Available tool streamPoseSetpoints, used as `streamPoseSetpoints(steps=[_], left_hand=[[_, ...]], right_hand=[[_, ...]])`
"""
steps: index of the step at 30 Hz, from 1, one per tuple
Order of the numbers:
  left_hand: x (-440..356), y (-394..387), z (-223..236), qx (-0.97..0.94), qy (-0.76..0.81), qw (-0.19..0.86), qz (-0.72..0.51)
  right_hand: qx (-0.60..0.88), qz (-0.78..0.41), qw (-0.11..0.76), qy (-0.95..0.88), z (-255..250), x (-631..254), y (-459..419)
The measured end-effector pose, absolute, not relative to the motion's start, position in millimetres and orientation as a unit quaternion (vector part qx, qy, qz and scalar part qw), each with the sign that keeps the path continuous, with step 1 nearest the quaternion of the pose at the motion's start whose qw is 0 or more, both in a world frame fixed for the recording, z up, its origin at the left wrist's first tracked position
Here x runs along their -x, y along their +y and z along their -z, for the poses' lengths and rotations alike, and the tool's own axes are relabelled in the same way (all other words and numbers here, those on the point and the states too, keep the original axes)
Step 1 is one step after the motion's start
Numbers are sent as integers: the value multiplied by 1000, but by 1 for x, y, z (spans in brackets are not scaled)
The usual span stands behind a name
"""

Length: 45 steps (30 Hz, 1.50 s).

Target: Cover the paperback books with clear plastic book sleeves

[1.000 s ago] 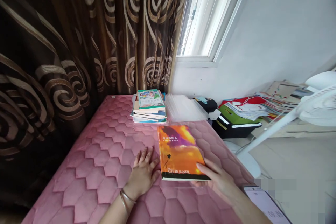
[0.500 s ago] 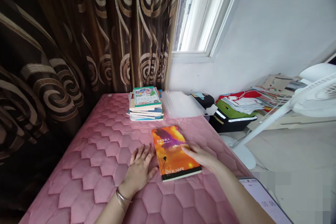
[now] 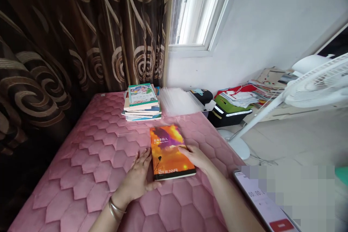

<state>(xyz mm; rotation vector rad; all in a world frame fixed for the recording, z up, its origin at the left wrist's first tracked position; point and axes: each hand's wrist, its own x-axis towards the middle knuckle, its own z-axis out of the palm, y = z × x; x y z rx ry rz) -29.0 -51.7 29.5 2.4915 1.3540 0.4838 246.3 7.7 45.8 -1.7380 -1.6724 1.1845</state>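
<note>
A paperback book (image 3: 170,156) with an orange and purple cover, titled The Kite Runner, lies face up on the pink quilted surface (image 3: 95,166). Its spine faces left. My left hand (image 3: 137,175), with bracelets at the wrist, lies along the spine, fingers stretched out and the thumb near the book's lower left corner. At the right edge, my right hand (image 3: 196,157) grips the book with its thumb on the cover; the other fingers are mostly hidden along that side.
Beyond the book stands a stack of books (image 3: 143,101), with translucent plastic sheets (image 3: 181,101) beside it. A phone (image 3: 258,197) showing a timer lies at lower right. A white fan (image 3: 252,123), a dark box (image 3: 231,114) and papers are on the right. Patterned curtains (image 3: 108,29) hang at left.
My left hand has come up against the book's spine, where a small gap showed before. The right hand keeps its hold. The whole view has shifted, bringing more of the phone into sight.
</note>
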Motion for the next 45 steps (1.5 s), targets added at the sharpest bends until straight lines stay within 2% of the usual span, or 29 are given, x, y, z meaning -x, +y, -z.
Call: streamPoseSetpoints(steps=[14,29,45], left_hand=[[22,-53,-43,-841,493,160,-152],[23,-54,-45,-849,489,141,-141],[26,-50,-39,-841,477,174,-184]], right_hand=[[584,-449,230,-636,-48,-256,4],[581,-431,213,-657,-47,-259,4],[555,-414,204,-692,-46,-260,6]])
